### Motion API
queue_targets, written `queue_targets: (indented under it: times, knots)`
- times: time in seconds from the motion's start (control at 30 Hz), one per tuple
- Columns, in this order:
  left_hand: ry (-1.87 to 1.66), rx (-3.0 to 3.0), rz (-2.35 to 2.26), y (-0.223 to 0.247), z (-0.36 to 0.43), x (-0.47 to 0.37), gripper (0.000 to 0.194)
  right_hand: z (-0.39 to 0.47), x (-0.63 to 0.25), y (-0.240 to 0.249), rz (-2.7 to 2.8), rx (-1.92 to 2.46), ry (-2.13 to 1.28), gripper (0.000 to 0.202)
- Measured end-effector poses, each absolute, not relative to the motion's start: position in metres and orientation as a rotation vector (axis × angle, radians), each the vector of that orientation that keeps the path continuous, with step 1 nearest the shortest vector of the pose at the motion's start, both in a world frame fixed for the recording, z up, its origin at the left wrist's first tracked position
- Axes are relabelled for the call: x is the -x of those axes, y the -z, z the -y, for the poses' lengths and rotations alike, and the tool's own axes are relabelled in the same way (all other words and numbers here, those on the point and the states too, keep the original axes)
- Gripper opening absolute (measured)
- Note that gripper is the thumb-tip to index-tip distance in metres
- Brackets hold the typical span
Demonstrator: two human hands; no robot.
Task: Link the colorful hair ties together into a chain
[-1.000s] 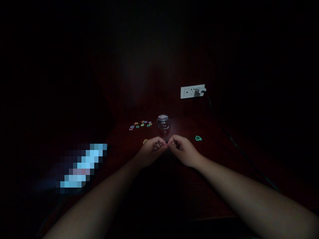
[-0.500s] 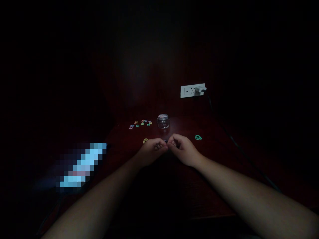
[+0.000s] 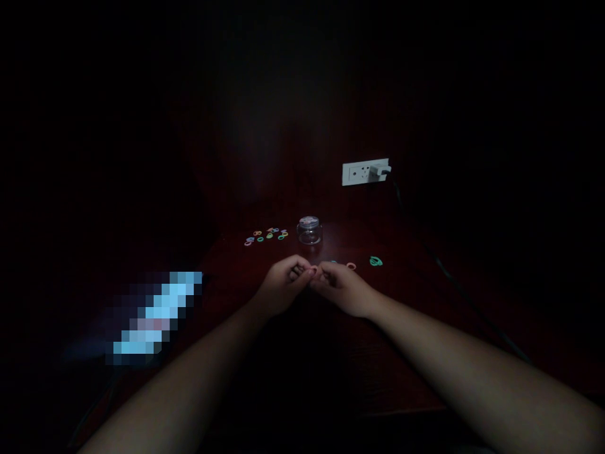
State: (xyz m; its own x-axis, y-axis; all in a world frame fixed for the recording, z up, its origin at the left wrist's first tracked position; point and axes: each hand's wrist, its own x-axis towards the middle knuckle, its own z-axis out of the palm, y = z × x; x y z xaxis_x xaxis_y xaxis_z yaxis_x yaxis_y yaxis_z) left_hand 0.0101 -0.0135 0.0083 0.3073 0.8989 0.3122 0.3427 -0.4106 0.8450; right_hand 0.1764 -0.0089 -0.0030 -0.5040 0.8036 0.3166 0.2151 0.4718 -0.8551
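Note:
My left hand (image 3: 286, 285) and my right hand (image 3: 341, 287) meet above the table, fingertips pinched close together. Between them shows a small orange-pink hair tie (image 3: 314, 270), partly covered by the fingers. Just behind my right hand lie another orange-pink hair tie (image 3: 351, 266) and a bit of a blue one (image 3: 334, 261). Green hair ties (image 3: 375, 260) rest in a little bunch further right. Beyond my hands stands a clear jar (image 3: 309, 233) with its lid on. To its left, several hair ties (image 3: 270, 235) of mixed colours are scattered.
The dark reddish table (image 3: 397, 353) is dimly lit. A glowing, pixelated screen (image 3: 161, 315) lies at the left beside my forearm. On the back wall a white socket (image 3: 365, 171) holds a plug (image 3: 380, 170), and its cable (image 3: 454, 280) runs down the right side.
My hands have shifted slightly left. An orange-pink hair tie now shows between the fingertips, where something bluish was. Orange-pink and blue ties appear behind my right hand; the yellow ones left are now hidden.

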Motion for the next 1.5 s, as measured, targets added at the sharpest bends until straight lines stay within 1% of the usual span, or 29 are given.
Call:
queue_targets:
  times: [0.1, 0.33, 0.47, 0.63, 0.83, 0.93, 1.1, 1.5]
  knots:
    - [-1.094, -1.898, -1.095, -0.0093, 0.0139, -0.0115, 0.021, 0.0095, -0.1756, 0.0042, 2.007, 0.825, -1.022, 0.016]
    - [-1.082, -1.858, -1.063, -0.0097, 0.0133, -0.0127, 0.019, 0.0084, -0.1766, 0.0023, 1.986, 0.857, -0.852, 0.022]
    - [-1.123, -1.79, -1.001, -0.0064, 0.012, -0.0118, 0.022, 0.0083, -0.1769, 0.0018, 1.984, 0.829, -0.813, 0.018]
    - [-1.073, -1.833, -1.007, -0.004, 0.0112, -0.0103, 0.018, 0.0089, -0.176, 0.002, 1.957, 0.881, -0.83, 0.015]
    - [-1.095, -1.852, -1.052, -0.005, 0.0112, -0.0104, 0.018, 0.0078, -0.1756, 0.0042, 1.909, 0.876, -0.923, 0.017]
    - [-1.099, -1.864, -1.055, -0.005, 0.0113, -0.0113, 0.02, 0.0078, -0.1763, 0.004, 1.942, 0.872, -0.891, 0.017]
    - [-1.082, -1.876, -1.079, -0.0066, 0.0111, -0.0111, 0.016, 0.0083, -0.1768, 0.0028, 1.912, 0.883, -0.873, 0.016]
    - [-0.962, -1.853, -1.043, -0.0069, 0.0117, -0.0121, 0.021, 0.0077, -0.1776, 0.0025, 1.838, 0.902, -0.821, 0.013]
